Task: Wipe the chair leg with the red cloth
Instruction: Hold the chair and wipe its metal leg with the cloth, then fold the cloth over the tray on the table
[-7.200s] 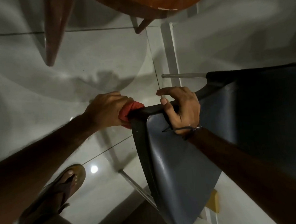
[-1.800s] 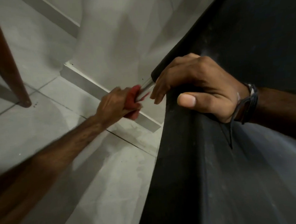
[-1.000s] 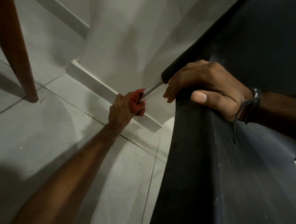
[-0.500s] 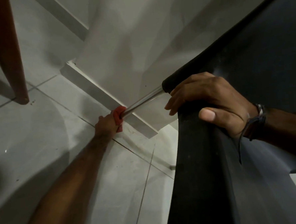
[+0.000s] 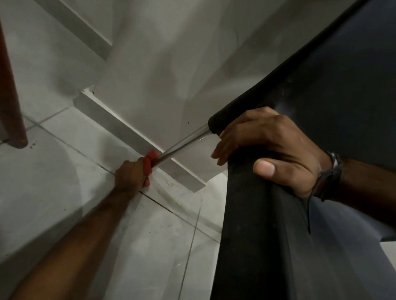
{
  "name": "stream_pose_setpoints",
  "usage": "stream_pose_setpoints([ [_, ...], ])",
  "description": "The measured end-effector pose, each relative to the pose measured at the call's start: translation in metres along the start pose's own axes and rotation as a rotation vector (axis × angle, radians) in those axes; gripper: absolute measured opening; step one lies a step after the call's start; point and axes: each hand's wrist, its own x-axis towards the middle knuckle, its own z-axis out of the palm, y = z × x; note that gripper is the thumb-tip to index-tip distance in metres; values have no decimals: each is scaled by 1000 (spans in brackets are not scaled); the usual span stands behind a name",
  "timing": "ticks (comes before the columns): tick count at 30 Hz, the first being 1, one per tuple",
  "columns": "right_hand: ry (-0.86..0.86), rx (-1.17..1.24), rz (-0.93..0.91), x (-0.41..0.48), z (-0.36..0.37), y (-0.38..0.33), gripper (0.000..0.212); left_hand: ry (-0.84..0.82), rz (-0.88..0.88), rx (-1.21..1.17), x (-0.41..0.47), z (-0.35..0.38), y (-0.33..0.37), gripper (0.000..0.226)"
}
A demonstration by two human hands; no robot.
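A: Head view, only one. Where was the cloth?

B: Red cloth [image 5: 148, 161] was bunched in the left hand [image 5: 130, 176], fingers closed round it and round the chair leg [image 5: 180, 144], low on the leg, near the floor [image 5: 55, 181]. Right hand [image 5: 271, 150] was clamped on the edge of the black chair [image 5: 262, 238], thumb on the near face, fingers curled over the far side.

A: Leg itself?

B: Shiny metal tube, slanted from the chair corner down to the left. The foot was hidden behind the left hand and cloth.

A: How to do the stroke well?

B: My read: wrap the cloth fully round the tube, squeeze evenly, run the whole length, twist the wrist so the back side gets wiped too. The right hand should hold the chair firm so it doesn't swing.

A: Anything around, anything in the way?

B: White baseboard [image 5: 131, 135] ran just behind the leg, so knuckles probably had little room on that side. A brown wooden leg [image 5: 0, 76] of other furniture stood well apart, upper left, no obstruction. Couldn't tell whether the cloth touched the floor tiles.
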Motion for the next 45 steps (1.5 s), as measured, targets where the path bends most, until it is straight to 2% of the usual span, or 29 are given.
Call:
stream_pose_setpoints([
  [3, -8, -10, 18, 0, -1, 0, 89, -4, 162, 189, -3, -11, 12, 55],
  [6, -11, -15, 16, 2, -2, -1, 90, -67, 311, 280, -14, -32, 40, 40],
  [8, -16, -14, 6, 3, -3, -4, 90, -73, 474, 416, -22, -48, 62, 29],
  [10, -27, -31, -3, 4, -4, -6, 90, -46, 605, 468, -32, -60, 86, 49],
  [13, -47, -50, 4, 4, -7, -9, 93, 70, 755, 399, -55, -71, 126, 60],
  [15, -48, -67, 15, 4, -9, -13, 93, 138, 794, 296, -72, -75, 151, 66],
  [16, -51, -77, 20, 5, -9, -13, 93, 124, 782, 231, -78, -76, 160, 67],
  [18, -53, -92, 28, 6, -9, -15, 92, -23, 666, 115, -90, -83, 168, 72],
  [21, -48, -120, 70, 5, -8, -17, 94, -181, 424, -282, -112, -97, 167, 70],
  [23, -37, -121, 124, 2, -11, -22, 93, -188, 341, -445, -131, -110, 168, 65],
  [27, -48, -68, 302, 6, -16, -42, 91, -228, 145, -620, -172, -155, 184, 69],
  [29, 24, 15, 390, 13, -22, -61, 89, -228, 17, -779, -198, -182, 202, 54],
  [31, 142, 84, 384, 25, -29, -85, 65, -173, -94, -875, -228, -203, 225, 34],
  [33, 233, 109, 379, 38, -48, -118, 36, -62, -211, -899, -255, -230, 254, 26],
  [34, 272, 128, 401, 42, -61, -138, 30, 11, -260, -890, -270, -245, 269, 24],
  [38, 305, 260, 454, 48, -114, -229, 30, 256, -354, -993, -323, -316, 319, 22],
  [41, 381, 487, 378, 54, -154, -301, 39, 492, -284, -1015, -362, -374, 354, 20],
  [43, 319, 607, 313, 68, -179, -344, 41, 712, -223, -855, -387, -417, 370, 31],
  [45, 169, 741, 313, 85, -201, -378, 40, 871, -75, -590, -415, -465, 382, 40],
])
